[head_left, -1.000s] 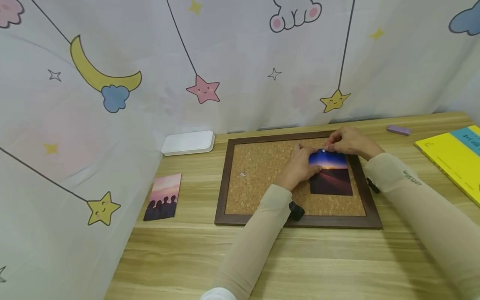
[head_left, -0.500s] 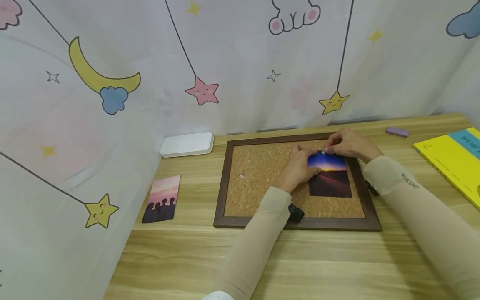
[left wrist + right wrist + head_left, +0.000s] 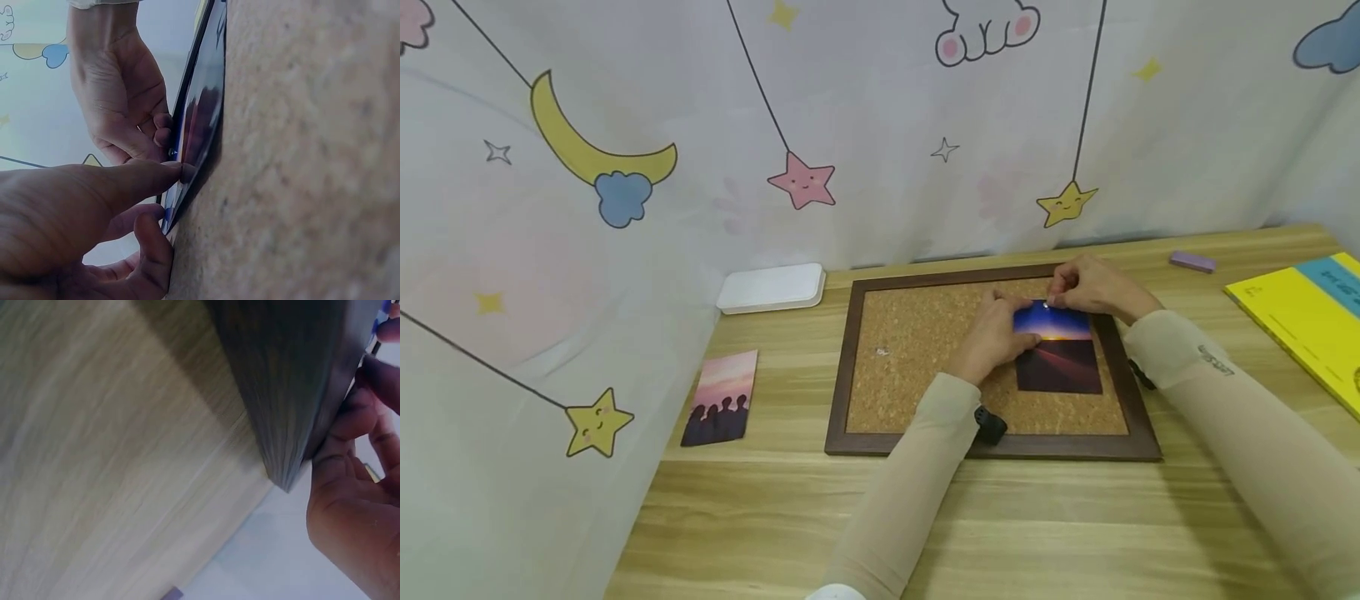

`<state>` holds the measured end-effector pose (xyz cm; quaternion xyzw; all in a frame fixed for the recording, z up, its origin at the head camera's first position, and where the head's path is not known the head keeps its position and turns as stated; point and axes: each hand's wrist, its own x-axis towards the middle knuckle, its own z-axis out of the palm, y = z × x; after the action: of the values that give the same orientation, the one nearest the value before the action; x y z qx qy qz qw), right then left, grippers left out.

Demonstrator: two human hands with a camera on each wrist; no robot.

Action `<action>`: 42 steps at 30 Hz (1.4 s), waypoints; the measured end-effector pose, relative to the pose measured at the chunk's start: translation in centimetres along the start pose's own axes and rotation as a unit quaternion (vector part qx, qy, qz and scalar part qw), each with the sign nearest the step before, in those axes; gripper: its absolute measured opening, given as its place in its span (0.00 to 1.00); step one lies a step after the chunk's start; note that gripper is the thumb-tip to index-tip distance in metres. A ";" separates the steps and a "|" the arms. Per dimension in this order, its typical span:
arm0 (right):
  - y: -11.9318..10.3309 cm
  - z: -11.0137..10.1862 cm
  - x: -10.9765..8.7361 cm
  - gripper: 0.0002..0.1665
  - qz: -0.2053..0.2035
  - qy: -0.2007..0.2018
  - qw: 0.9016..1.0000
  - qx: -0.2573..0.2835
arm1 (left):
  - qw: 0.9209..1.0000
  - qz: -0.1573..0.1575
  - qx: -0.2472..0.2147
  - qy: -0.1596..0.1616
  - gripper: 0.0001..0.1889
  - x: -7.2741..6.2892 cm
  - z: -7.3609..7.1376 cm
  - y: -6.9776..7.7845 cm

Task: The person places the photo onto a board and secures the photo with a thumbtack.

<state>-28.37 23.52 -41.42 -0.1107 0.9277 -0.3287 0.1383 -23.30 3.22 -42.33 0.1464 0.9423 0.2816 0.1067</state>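
A framed cork board lies on the wooden table. On its right part is a sunset photo with a blue sky and a dark road. My left hand rests at the photo's left side, thumb and forefinger spread and pressing on it. In the left wrist view the photo bows slightly off the cork. My right hand pinches a small pale pushpin at the photo's top edge; the fingertips mostly cover it. More small clear pins sit on the cork's left part.
Left of the board lies a pink photo with silhouettes. Behind it is a white case. A purple eraser-like block and a yellow book are on the right. A patterned curtain hangs behind the table.
The view shifts slightly. Both hands stay at the photo in nearly the same pose, the right fingers still at the pushpin on its top edge.
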 end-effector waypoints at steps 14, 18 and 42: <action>-0.6 -0.1 0.2 0.12 -0.003 -0.009 0.998 -0.054 | 1.000 -0.002 0.003 0.003 0.30 -0.1 0.1 0.0; -0.9 0.1 0.5 0.09 -0.011 -0.007 0.997 -0.082 | 1.000 0.006 0.012 0.000 0.30 -0.2 0.1 -0.2; 1.6 -2.3 -3.7 0.23 -0.002 -0.071 0.993 0.092 | 0.995 0.083 -0.032 -0.055 0.29 -6.7 -7.9 -8.2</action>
<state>-25.83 27.21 -40.02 -0.1223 0.8812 -0.4043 0.2123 -21.09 -9.50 -39.68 0.2355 0.9101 0.3111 0.1394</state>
